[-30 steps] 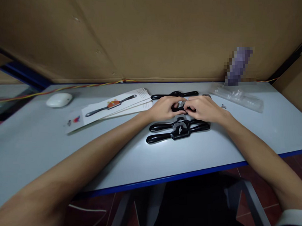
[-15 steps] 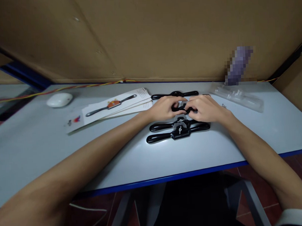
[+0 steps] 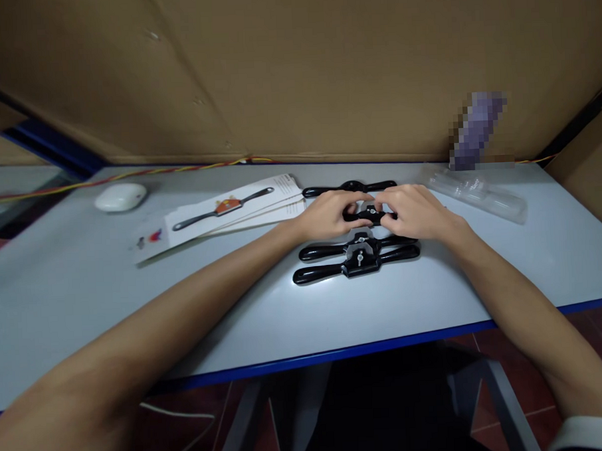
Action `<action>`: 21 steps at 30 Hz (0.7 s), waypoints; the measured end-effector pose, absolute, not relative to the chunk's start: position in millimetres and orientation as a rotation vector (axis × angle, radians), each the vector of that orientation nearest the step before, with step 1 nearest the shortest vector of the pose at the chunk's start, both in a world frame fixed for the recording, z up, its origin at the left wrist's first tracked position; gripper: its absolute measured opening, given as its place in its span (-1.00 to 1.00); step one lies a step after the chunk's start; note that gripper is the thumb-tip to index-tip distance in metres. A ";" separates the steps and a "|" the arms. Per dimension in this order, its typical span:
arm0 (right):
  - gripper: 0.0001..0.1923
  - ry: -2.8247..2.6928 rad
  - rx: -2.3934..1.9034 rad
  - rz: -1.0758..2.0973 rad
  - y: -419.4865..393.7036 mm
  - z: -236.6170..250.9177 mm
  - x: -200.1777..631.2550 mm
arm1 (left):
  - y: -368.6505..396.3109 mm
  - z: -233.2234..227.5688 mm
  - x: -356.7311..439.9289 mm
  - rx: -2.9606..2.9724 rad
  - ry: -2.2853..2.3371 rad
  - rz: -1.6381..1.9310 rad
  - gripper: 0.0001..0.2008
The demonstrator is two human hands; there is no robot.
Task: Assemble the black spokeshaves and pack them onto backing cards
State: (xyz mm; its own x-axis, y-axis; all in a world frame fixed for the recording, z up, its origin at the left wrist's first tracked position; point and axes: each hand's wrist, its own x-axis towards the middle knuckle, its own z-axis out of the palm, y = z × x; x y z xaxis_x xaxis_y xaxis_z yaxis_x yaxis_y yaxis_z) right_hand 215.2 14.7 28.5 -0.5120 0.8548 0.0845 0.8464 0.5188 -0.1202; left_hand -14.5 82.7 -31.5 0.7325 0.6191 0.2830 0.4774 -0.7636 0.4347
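Between my hands lies a black spokeshave (image 3: 374, 217) with a pale blade and a small screw at its middle. Its left side is gripped by my left hand (image 3: 328, 214), thumb and fingers closed around it. My right hand (image 3: 413, 210) is closed over the right handle, hiding most of it. Closer to me are a second spokeshave (image 3: 322, 252) and a front spokeshave (image 3: 360, 263), lying side by side with their blades and wing screws facing up. Behind my hands rests another black spokeshave (image 3: 352, 187), with no blade visible on it.
Printed cards (image 3: 225, 212) picturing a spokeshave lie fanned out on the left. A white rounded case (image 3: 121, 197) sits farther left. Clear plastic packaging (image 3: 479, 192) lies at the right, below a blurred-out purple object (image 3: 476, 131). A cardboard wall (image 3: 294, 73) closes off the back.
My right hand's fingers have shifted slightly right, away from the middle of the held spokeshave, uncovering its screw and blade. My left hand stays in about the same place.
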 end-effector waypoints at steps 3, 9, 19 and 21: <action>-0.69 -2.653 -1.462 0.116 14.8 28.1 215.2 | 82.8 -31.8 -14.5 2.599 0.852 0.590 -0.40; -0.64 -2.721 -1.330 0.233 17.4 24.5 218.3 | 83.5 -32.3 -15.2 2.607 0.847 0.595 -0.38; -0.62 -2.597 -1.417 0.174 19.3 20.7 217.5 | 84.1 -32.4 -14.5 2.645 0.828 0.614 -0.51; -0.64 -2.583 -1.432 0.172 21.2 19.5 219.8 | 84.7 -33.6 -14.6 2.634 0.826 0.621 -0.46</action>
